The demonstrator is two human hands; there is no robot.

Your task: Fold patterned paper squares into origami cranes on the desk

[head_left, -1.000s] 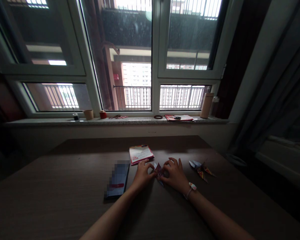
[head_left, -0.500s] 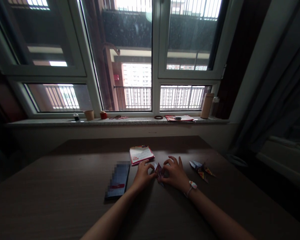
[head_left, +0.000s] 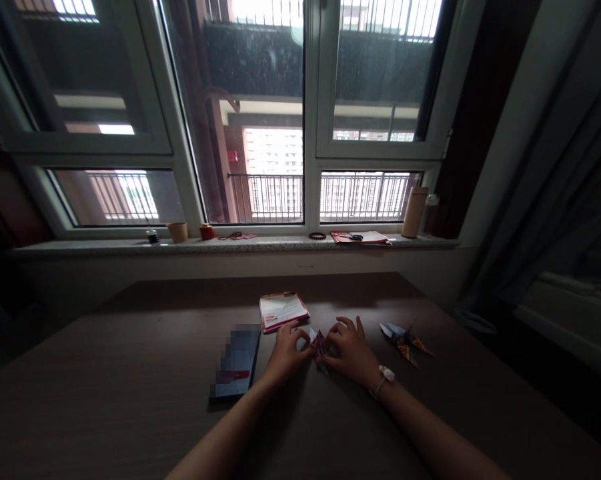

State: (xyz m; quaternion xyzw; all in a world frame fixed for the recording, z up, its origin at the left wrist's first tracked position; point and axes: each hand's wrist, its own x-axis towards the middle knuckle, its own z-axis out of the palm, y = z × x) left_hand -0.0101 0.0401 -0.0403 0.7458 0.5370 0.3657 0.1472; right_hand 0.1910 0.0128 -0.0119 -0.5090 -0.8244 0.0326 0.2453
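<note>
A small folded piece of patterned paper (head_left: 319, 345) lies on the dark wooden table (head_left: 130, 400) between my two hands. My left hand (head_left: 286, 353) pinches its left side with curled fingers. My right hand (head_left: 351, 352), with a bracelet at the wrist, presses and pinches its right side. Just beyond my left hand lies a pack of paper sheets (head_left: 282, 310) with a red border. A finished folded paper figure (head_left: 403, 339) rests on the table to the right of my right hand.
A phone (head_left: 236, 362) lies left of my left hand. The windowsill (head_left: 230, 244) holds a small cup (head_left: 178, 231), a red pot (head_left: 207, 231), red papers with scissors (head_left: 359, 237) and a tall tan tumbler (head_left: 414, 211). Curtains hang at the right.
Both hands stay on the folded paper with only slight finger shifts. The view has dipped a little.
</note>
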